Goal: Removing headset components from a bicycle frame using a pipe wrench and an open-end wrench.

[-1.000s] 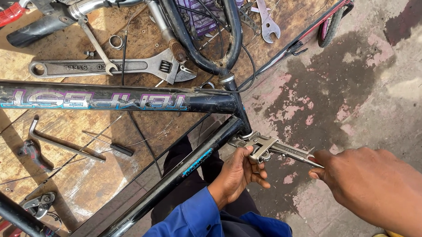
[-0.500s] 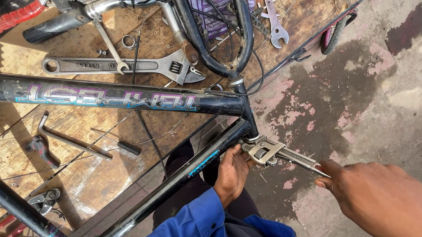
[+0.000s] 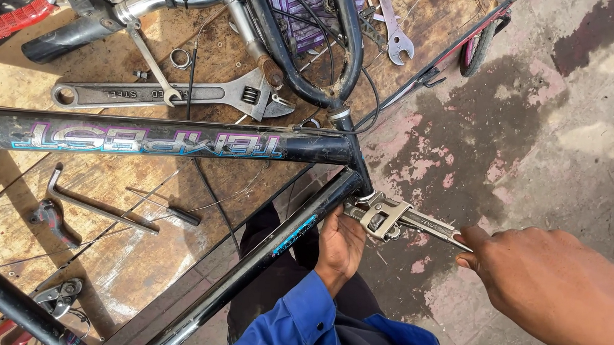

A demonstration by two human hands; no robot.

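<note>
A black bicycle frame (image 3: 152, 138) lies across a wooden board, its down tube (image 3: 263, 256) running toward me. A grey pipe wrench (image 3: 394, 220) has its jaws set on the fitting at the bottom of the head tube (image 3: 361, 181). My left hand (image 3: 340, 245), in a blue sleeve, cups the wrench jaws from below, beside the down tube. My right hand (image 3: 548, 283) grips the far end of the wrench handle at the right.
A large adjustable wrench (image 3: 167, 96), an open-end spanner (image 3: 394, 26), a bent hex key (image 3: 91, 202), a small screwdriver (image 3: 173, 212) and pliers (image 3: 58, 296) lie on the wooden board (image 3: 113, 268). Handlebar (image 3: 74, 28) and fork at top. Stained concrete floor (image 3: 526, 132) right.
The view has shifted so the frame and wrench sit lower and further right. My right hand has swung the wrench handle slightly downward; my left hand stays at the jaws.
</note>
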